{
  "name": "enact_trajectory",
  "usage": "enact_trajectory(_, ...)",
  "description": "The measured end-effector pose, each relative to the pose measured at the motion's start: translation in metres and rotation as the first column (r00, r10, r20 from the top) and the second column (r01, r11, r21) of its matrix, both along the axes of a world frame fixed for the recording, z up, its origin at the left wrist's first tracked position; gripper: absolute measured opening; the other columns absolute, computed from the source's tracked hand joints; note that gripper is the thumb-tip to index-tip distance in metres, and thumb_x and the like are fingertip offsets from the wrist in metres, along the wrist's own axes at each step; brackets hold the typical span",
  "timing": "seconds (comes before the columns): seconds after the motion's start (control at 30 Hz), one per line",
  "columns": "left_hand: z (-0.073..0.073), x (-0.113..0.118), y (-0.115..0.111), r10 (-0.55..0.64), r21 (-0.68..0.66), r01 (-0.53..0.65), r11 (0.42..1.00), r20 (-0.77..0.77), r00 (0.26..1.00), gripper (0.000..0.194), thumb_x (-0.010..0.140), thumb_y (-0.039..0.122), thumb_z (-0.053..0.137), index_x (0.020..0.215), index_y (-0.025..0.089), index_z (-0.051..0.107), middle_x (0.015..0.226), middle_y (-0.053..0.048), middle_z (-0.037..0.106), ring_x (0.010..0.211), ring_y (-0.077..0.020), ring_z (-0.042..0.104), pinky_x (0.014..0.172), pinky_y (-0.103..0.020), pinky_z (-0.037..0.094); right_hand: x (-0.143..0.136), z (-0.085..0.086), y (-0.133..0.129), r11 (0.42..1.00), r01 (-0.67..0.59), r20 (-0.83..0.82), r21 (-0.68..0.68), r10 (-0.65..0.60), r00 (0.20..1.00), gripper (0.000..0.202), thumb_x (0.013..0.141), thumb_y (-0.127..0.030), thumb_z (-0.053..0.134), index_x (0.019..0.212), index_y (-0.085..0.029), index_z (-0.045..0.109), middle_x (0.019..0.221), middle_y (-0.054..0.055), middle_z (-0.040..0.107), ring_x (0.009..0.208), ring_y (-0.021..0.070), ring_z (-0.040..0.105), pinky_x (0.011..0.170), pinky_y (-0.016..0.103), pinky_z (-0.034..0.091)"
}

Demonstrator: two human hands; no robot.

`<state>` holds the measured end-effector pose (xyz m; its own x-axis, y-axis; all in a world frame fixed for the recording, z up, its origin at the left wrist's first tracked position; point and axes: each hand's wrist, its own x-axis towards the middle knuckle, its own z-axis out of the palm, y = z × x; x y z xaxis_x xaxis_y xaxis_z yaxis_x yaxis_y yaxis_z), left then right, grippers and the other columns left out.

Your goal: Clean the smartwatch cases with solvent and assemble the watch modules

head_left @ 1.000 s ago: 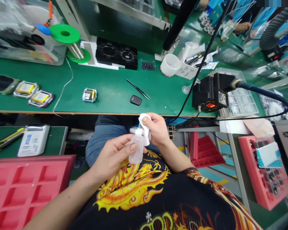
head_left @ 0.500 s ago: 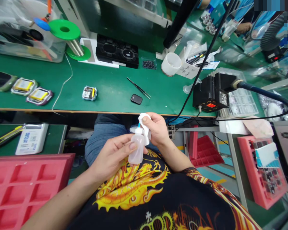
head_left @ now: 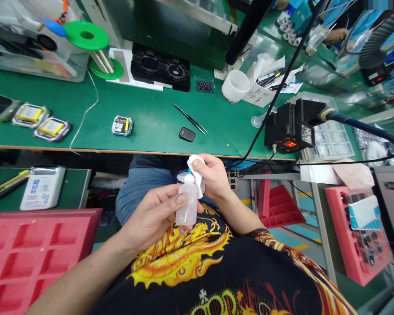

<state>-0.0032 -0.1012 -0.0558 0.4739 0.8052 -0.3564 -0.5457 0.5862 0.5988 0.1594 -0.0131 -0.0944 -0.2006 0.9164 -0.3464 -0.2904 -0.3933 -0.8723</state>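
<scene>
My left hand [head_left: 162, 208] is closed round a small translucent squeeze bottle [head_left: 186, 210], held upright over my lap. A white collar and a blue tip top the bottle. Beside the tip, my right hand [head_left: 213, 175] pinches a folded white tissue [head_left: 197, 173], which touches or nearly touches the bottle's neck. Past my hands, on the green bench [head_left: 151, 127], lie a small black module [head_left: 187, 134], a pair of tweezers [head_left: 190, 118] and an opened watch-like device [head_left: 122, 125].
A black soldering station [head_left: 289, 127] with a hose stands at the bench's right. Green wire spool [head_left: 101, 63], black tray [head_left: 160, 68] and white cup [head_left: 235, 86] line the back. Pink foam trays [head_left: 42, 251] lie at lower left. A co-worker's hand [head_left: 336, 36] shows at upper right.
The tissue in my right hand has shifted slightly left round the bottle's tip. My left hand keeps its hold on the bottle. The view has moved slightly.
</scene>
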Motion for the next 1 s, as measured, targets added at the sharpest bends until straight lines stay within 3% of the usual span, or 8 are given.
enact_trajectory(1.0,0.0021,0.0032,-0.0006,0.017,-0.066,-0.015,0.998,0.025,1.000,0.032,0.097,0.042,0.078,0.101,0.010,0.080,0.090,-0.014,0.079,0.059,-0.0154,0.071,0.051,-0.021,0.056,0.0018,-0.0016,-0.0005,1.000,-0.010,-0.018,0.012,0.010,1.000,0.042,0.071,-0.052,0.095,0.080,-0.018,0.072,0.066,-0.003,0.063,0.056,0.0082,0.048,0.055,0.023,0.040)
